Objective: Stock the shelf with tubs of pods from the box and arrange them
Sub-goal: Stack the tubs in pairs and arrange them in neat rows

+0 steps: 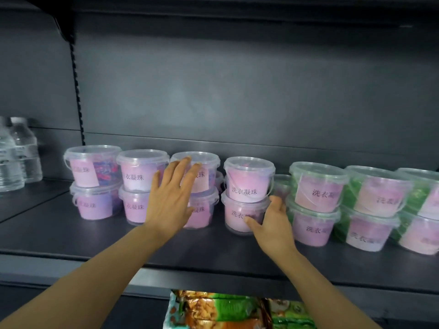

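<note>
Head view: water bottles (17,155) left of stacked tubs (95,181).

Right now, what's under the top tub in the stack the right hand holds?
Another clear lidded tub of purple pods, gripped by the right hand. Behind the stack, more tubs show partly; the rest is covered.

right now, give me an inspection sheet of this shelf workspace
surface: dark shelf, front strip bare
job's things: pod tubs stacked two high; purple stacks on the left, green stacks on the right
clutter: water bottles at the far left
hands: left hand flat, fingers straight, against the third purple stack; right hand grips the lower tub of the fourth stack
cables: nothing seen
surroundings: snack packets on the shelf below; dark back panel
</note>
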